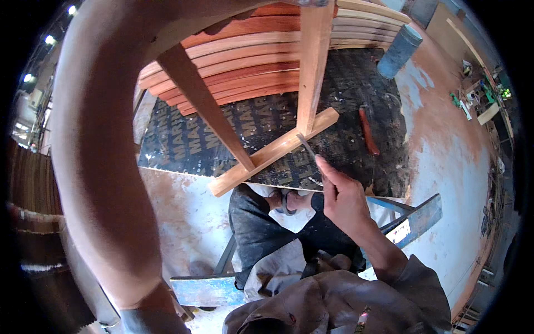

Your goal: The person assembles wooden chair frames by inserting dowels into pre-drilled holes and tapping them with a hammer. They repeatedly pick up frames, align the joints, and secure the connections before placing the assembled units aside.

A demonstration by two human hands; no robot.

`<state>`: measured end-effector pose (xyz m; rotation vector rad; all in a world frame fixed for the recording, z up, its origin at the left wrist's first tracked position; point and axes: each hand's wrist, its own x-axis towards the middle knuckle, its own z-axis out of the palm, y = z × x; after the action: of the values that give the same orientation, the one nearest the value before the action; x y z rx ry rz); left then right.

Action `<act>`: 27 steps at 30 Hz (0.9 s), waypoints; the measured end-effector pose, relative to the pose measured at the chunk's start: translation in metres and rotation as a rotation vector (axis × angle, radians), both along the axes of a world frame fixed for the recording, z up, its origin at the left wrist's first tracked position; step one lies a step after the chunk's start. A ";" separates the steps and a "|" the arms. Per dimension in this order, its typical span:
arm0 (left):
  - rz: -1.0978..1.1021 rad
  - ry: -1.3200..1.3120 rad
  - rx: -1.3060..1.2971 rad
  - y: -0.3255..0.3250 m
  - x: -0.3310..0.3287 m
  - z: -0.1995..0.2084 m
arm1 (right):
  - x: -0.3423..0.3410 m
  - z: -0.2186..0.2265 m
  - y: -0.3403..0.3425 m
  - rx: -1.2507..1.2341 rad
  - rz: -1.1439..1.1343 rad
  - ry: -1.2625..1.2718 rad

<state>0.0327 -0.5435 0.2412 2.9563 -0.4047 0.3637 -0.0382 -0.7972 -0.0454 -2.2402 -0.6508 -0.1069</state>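
My right hand (pixel 345 197) is closed around a thin metal-bladed tool (pixel 307 146); its handle is hidden in my fist. The blade's tip touches the joint where a pale wooden upright (pixel 314 67) meets a wooden crossbar (pixel 275 149). A second, darker upright (pixel 208 106) joins the same crossbar nearer its left end. The frame stands tilted on a black printed board (pixel 261 119). From the lower left, my left arm (pixel 103 167) arches over to the top edge, near the upper ends of the uprights. My left fingers cannot be made out there.
Reddish wooden strips (pixel 245 61) are stacked along the board's far side. At its far right corner stands a blue-grey cylindrical container (pixel 399 51). A narrow red-brown piece (pixel 367 132) lies right of the frame. Below are blue-painted bench parts (pixel 208 290); dark stacked material (pixel 30 183) is far left.
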 end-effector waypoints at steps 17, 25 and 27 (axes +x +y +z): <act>0.219 -0.071 0.008 -0.020 -0.006 -0.020 | -0.057 -0.014 0.035 0.177 0.161 0.158; 0.181 -0.296 0.050 -0.022 -0.015 -0.031 | -0.052 -0.012 0.038 0.140 0.207 0.193; 0.214 -0.246 0.038 -0.020 -0.016 -0.026 | -0.055 -0.007 0.035 0.138 0.210 0.284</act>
<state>0.0164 -0.5639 0.2150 3.0073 -0.1204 0.7574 -0.0937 -0.7617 -0.0521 -1.9921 -0.6947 0.2595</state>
